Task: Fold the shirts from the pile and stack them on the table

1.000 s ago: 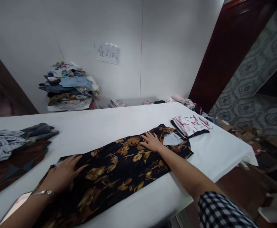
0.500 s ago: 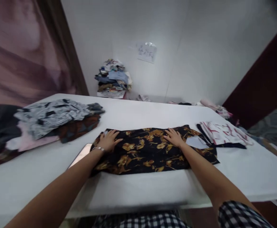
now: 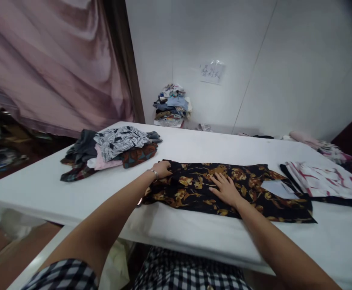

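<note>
On white table (image 3: 73, 189), floral shirt (image 3: 194, 189) under R hand (image 3: 226, 189), L hand (image 3: 161, 169) gripping edge

You have a black shirt (image 3: 194, 189) printed with golden-brown leaves lying flat across the middle of the frame, folded into a long band running left to right. Its left end sits just right of centre-left; its right end, toward the right edge, shows a pale inner label patch. The cloth lies smooth, with slight wrinkles.
</note>
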The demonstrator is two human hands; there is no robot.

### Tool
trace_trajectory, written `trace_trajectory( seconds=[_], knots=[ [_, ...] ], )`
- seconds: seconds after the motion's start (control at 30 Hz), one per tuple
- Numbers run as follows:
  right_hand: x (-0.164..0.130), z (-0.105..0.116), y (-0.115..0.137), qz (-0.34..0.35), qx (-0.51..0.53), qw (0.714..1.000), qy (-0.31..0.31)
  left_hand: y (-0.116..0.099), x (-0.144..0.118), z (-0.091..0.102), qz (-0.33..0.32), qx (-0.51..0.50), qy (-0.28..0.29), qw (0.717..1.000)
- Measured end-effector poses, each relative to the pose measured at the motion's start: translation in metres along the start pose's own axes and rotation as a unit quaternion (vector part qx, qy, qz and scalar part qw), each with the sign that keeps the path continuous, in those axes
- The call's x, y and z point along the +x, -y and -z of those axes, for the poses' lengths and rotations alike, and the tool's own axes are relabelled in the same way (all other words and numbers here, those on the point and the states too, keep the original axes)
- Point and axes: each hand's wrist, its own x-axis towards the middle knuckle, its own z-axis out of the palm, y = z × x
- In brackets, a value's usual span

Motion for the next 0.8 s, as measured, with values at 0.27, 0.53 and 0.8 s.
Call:
trace_trajectory(
  seconds=[0.27,0.53,0.8],
  knots=[
    [0.001,-0.008,-0.006,0.002,-0.021,1.000,-0.015,-0.009,0.005,0.029,0.059,0.019,-0.102,0.993],
    [0.000,-0.010,-0.007,0.010,-0.014,1.000,-0.022,-0.014,-0.036,0.022,0.057,-0.036,-0.105,0.992],
    [0.000,-0.009,-0.007,0.005,-0.013,1.000,-0.023,-0.037,-0.064,-0.008,0.026,-0.006,-0.137,0.990]
  ],
)
